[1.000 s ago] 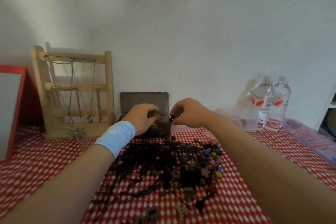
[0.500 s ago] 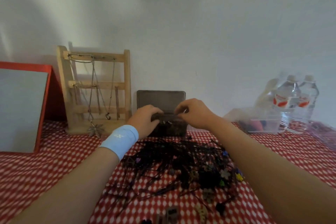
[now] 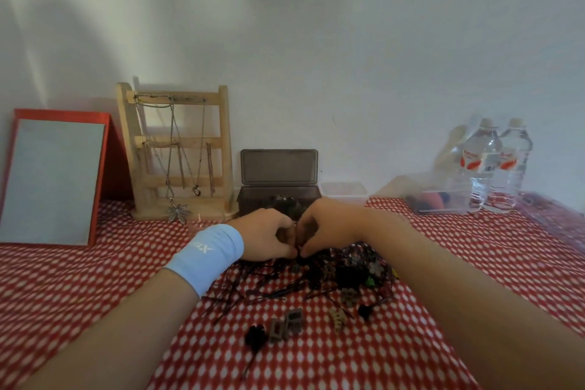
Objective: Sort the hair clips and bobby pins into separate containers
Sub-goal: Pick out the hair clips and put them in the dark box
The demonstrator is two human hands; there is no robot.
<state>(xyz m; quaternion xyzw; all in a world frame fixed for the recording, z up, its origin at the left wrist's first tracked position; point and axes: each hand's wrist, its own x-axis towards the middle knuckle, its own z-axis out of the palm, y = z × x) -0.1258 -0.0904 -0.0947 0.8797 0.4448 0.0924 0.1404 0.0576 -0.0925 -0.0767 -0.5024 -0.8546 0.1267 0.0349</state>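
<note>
Head view: left hand [image 3: 269,239] and right hand [image 3: 330,228] curl fingertip-to-fingertip over the far edge of the mixed clip-and-pin pile [image 3: 319,283], contents of the pinch indiscernible, probably separating one piece beside the open dark box [image 3: 253,199] just behind.

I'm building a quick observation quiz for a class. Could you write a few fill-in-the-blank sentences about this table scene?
1. The dark box against the wall has its lid ____.
2. The light blue wristband is on the person's ____ wrist.
3. ____ water bottles stand at the far right.
4. The stand holding the necklaces is made of ____.

Missing words: open; left; Two; wood.
</note>
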